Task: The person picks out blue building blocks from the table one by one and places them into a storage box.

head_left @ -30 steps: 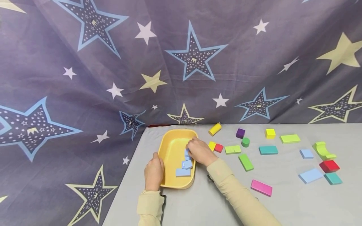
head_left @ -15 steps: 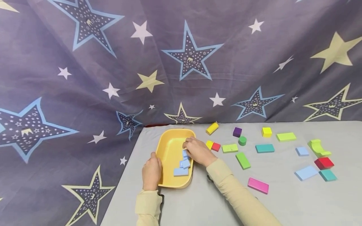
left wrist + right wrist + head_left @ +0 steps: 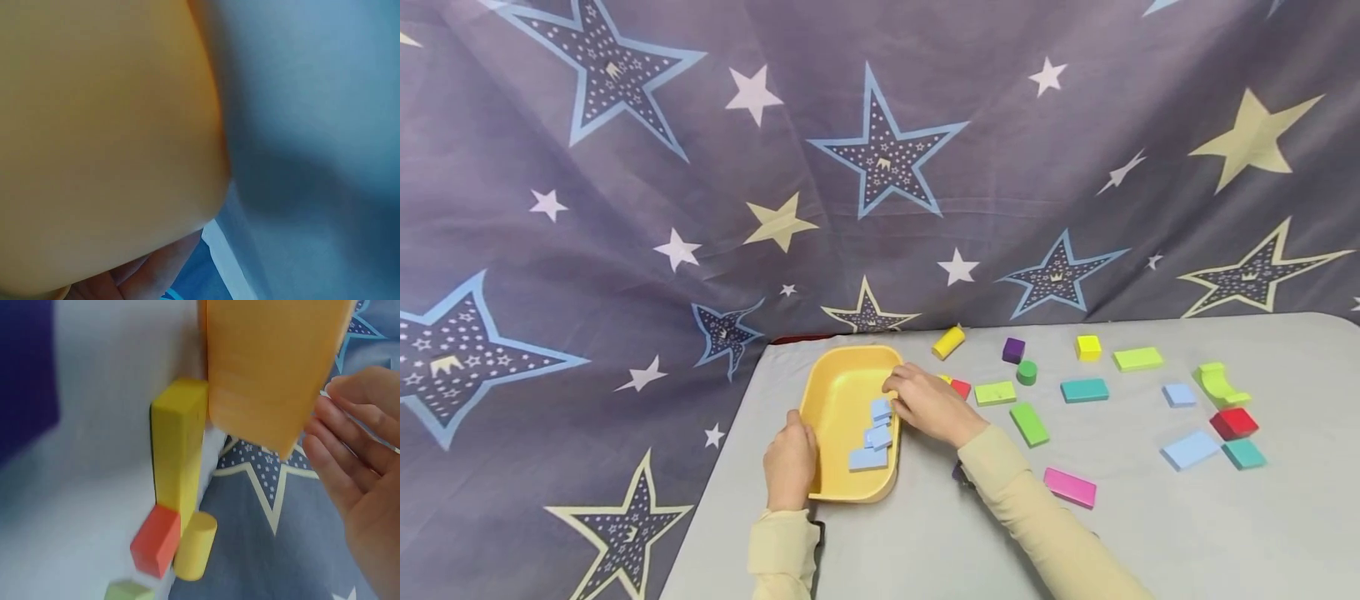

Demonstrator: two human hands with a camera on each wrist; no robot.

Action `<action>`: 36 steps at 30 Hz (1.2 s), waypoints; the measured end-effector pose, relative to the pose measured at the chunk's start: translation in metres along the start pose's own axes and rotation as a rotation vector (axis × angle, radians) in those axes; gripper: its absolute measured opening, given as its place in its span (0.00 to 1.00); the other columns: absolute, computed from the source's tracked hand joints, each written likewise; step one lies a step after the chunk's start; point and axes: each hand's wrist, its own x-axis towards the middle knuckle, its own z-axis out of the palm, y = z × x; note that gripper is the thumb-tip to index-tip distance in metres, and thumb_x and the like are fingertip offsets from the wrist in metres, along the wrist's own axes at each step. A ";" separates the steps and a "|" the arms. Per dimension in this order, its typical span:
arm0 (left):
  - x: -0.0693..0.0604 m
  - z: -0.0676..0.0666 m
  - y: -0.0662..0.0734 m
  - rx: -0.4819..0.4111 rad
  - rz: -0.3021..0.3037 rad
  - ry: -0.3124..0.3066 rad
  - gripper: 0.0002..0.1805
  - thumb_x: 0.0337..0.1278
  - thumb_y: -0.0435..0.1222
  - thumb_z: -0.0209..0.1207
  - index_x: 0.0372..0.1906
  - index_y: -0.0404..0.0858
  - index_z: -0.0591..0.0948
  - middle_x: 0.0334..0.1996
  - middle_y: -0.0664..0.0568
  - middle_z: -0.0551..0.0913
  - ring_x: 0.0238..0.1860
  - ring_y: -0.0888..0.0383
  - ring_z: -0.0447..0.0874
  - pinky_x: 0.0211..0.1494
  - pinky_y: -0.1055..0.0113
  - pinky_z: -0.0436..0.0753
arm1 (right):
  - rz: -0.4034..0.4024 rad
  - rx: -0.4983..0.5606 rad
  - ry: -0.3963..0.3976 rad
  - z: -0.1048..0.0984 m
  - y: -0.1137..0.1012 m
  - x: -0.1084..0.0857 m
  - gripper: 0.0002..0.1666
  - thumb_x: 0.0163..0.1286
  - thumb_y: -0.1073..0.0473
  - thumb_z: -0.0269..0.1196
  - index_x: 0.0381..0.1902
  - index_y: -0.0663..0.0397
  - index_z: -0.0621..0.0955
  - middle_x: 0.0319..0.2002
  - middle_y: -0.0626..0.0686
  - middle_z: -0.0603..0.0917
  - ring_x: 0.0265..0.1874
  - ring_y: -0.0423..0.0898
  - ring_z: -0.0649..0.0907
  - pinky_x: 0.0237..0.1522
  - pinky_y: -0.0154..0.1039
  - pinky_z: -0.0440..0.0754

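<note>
A yellow plastic tray [image 3: 850, 367] stands on the table's left part, with several light blue blocks [image 3: 868, 458] lying along the right side of its floor. My left hand [image 3: 790, 462] grips the tray's left rim; in the left wrist view the tray wall covers most of the picture and the fingers show at the bottom. Over the right rim is my right hand [image 3: 936, 404], its fingertips above the tray's inner edge. The right wrist view shows those fingers [image 3: 340, 453] loosely extended beside the rim, with no block visible in them.
Right of the tray lie a yellow cylinder [image 3: 949, 342], a red block [image 3: 960, 388], a purple cube [image 3: 1013, 350], a green cylinder [image 3: 1027, 372] and a magenta block [image 3: 1070, 487]. Farther right are a green curved block [image 3: 1220, 383] and a red block [image 3: 1234, 423]. A star-patterned curtain [image 3: 880, 242] hangs behind.
My right hand has drawn slightly back from the topmost blue block, which now shows more fully in the tray. The left hand keeps its hold. The head view has shifted right.
</note>
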 end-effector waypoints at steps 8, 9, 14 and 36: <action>0.001 -0.002 -0.006 -0.001 -0.007 -0.020 0.09 0.67 0.32 0.52 0.43 0.27 0.72 0.25 0.29 0.82 0.26 0.30 0.82 0.27 0.39 0.76 | 0.020 0.015 -0.006 -0.012 0.005 -0.010 0.12 0.66 0.66 0.63 0.48 0.57 0.84 0.47 0.53 0.83 0.51 0.48 0.81 0.57 0.43 0.79; 0.001 -0.002 -0.006 -0.001 -0.011 -0.025 0.09 0.67 0.32 0.52 0.43 0.27 0.72 0.25 0.29 0.82 0.26 0.30 0.82 0.27 0.39 0.76 | 0.022 0.015 -0.008 -0.013 0.006 -0.011 0.13 0.66 0.66 0.63 0.49 0.58 0.84 0.48 0.53 0.83 0.52 0.48 0.81 0.58 0.44 0.78; 0.000 -0.002 -0.006 -0.002 -0.018 -0.035 0.09 0.68 0.32 0.52 0.43 0.27 0.72 0.26 0.28 0.82 0.27 0.29 0.82 0.29 0.39 0.77 | 0.040 -0.007 -0.006 -0.018 0.009 -0.018 0.17 0.67 0.64 0.64 0.54 0.59 0.81 0.51 0.54 0.83 0.54 0.49 0.81 0.61 0.44 0.76; 0.000 -0.001 0.000 -0.013 0.003 -0.013 0.09 0.67 0.32 0.53 0.42 0.27 0.72 0.26 0.28 0.82 0.27 0.29 0.82 0.28 0.39 0.76 | 0.035 -0.096 0.088 -0.050 0.020 -0.060 0.17 0.64 0.65 0.66 0.51 0.61 0.81 0.48 0.55 0.83 0.52 0.51 0.81 0.56 0.45 0.80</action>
